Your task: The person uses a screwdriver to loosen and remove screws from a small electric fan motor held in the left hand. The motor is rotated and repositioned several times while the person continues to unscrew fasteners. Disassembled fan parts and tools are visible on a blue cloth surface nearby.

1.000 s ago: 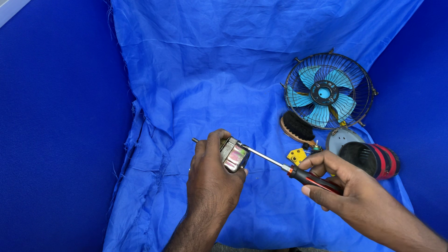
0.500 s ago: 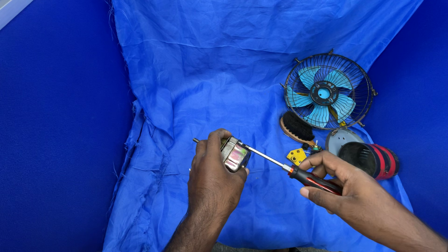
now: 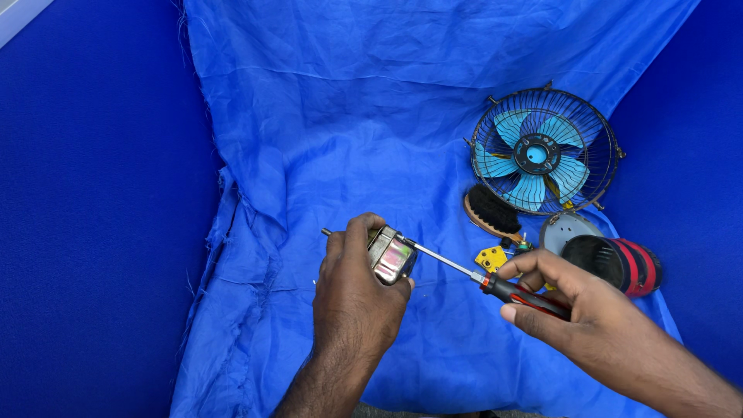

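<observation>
Motor (image 3: 391, 255) unmoved — left fingers (image 3: 352, 240) still grip it, right fingers (image 3: 534, 267) the screwdriver (image 3: 495, 285).

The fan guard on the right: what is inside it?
Inside the black wire fan guard sits a light blue fan blade with a dark round hub. The blue cloth beneath is partly covered.

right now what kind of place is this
Probably a small repair bench for fan work: a blue cloth covers the surface, a caged fan lies apart, and a screwdriver works on a small metal motor.
</observation>
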